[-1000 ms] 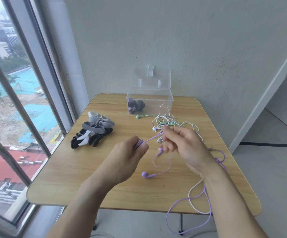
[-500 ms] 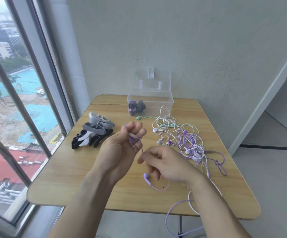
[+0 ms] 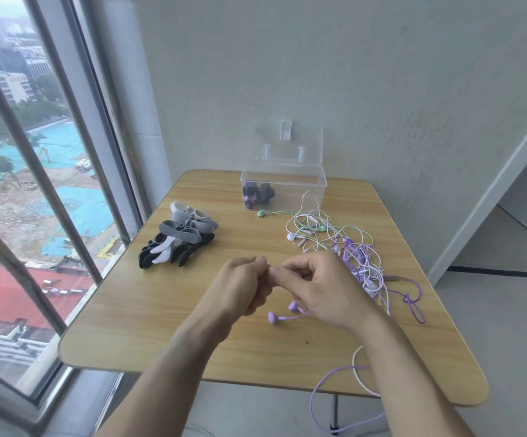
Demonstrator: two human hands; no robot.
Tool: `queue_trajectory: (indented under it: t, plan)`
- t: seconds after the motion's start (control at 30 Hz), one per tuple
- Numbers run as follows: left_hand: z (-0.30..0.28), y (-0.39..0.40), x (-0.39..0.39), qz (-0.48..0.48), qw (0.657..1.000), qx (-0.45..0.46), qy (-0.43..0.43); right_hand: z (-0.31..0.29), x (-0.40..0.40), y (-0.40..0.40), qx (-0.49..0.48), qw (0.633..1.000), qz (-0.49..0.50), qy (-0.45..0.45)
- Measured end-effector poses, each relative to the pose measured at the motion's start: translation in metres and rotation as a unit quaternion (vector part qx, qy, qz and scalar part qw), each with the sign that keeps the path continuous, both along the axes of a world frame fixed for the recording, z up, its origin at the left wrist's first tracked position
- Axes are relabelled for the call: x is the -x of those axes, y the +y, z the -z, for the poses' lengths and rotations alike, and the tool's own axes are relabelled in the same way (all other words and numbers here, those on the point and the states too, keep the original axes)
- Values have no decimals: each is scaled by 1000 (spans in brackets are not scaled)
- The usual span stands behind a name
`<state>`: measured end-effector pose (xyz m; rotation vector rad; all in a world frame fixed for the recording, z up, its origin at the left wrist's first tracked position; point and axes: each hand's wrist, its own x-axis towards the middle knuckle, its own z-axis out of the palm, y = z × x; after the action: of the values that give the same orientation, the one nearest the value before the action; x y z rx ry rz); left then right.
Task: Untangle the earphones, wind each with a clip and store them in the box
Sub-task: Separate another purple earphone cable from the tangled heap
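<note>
My left hand and my right hand meet fingertip to fingertip above the middle of the wooden table. Both have curled fingers, and the purple earphone cable between them is mostly hidden. Two purple earbuds dangle just below my right hand. A tangle of purple, white and green earphones lies to the right, with cable hanging over the near edge. The clear box stands open at the back with one wound earphone inside. A pile of grey, black and white clips lies at the left.
The table stands against a wall, with a large window along its left side. A loop of purple cable hangs below the table's front edge near a table leg. A doorway opens onto the floor at the right.
My hands have come together at the table's centre. The right hand rose from the tabletop to meet the left, and the left hand's fingers curled in. The earbuds now hang under the right hand.
</note>
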<state>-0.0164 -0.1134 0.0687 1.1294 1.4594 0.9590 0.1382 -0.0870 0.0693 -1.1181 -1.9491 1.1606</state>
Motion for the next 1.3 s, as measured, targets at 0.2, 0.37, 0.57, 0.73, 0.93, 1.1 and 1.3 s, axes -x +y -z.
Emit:
queue_trajectory:
  t: [0.2,0.37,0.57,0.73,0.93,1.1,1.3]
  plan:
    - [-1,-2,-6,28,997,38,58,-4,-14,3,15,999,38,27]
    - [-6,-3,-6,-12,992,52,-118,-4,-25,8,-53,995,78,20]
    - [-11,1,-3,-135,921,-90,-353,1,-18,12,-65,994,74,37]
    - [-9,7,-10,-149,890,-162,-398,10,-8,14,-27,998,61,1]
    - [-5,9,-10,-208,888,-213,-350,11,-1,6,-27,994,25,-105]
    - [-3,10,-9,-222,906,-212,-291,8,4,1,-37,995,33,-89]
    - [2,7,-4,-179,956,-206,-112,-1,2,-4,-34,998,47,36]
